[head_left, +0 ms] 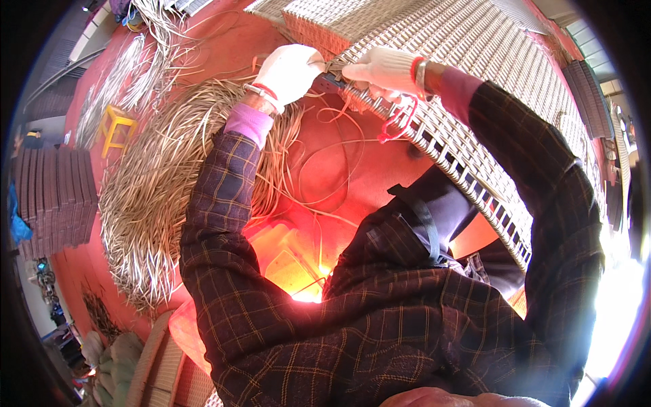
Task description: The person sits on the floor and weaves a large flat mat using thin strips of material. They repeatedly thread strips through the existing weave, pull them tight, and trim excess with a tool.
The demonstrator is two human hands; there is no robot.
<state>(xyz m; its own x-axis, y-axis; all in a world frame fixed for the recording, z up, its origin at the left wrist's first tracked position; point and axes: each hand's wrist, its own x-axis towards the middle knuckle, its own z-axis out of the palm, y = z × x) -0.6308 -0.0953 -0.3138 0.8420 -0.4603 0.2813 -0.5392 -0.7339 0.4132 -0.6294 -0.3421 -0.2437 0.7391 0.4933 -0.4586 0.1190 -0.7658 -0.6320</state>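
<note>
Red floor (386, 173) spans the middle and left of the frame. Woven panel (468, 47), pale, runs from top centre down the right side; its open-laced lower edge slants from the hands toward lower right. Plaid jacket (380, 332), dark with thin yellowish lines, fills lower centre, a sleeve rising on each side. Heap of strips (163, 190), tan and glossy, lies left of centre beyond the left sleeve; loose strands trail from it across the floor. Stack of brown panels (57, 197) stands at far left. A second, paler bunch of strips (146, 57) lies at upper left. Olive sacks (119, 366) sit at lower left. Yellow stool (119, 125) stands at upper left, between the heap and the stack. Left hand (290, 73), white-gloved, is at top centre, fingertips at the panel's near corner; cannot tell whether they are clamped on a strip or on the edge. Right hand (386, 70), also gloved, is just to its right, fingers bent by the same corner; grip cannot be told. Red cord (397, 127) dangles below the right hand, beside the laced edge. Metal band (421, 72) circles the right wrist.
</note>
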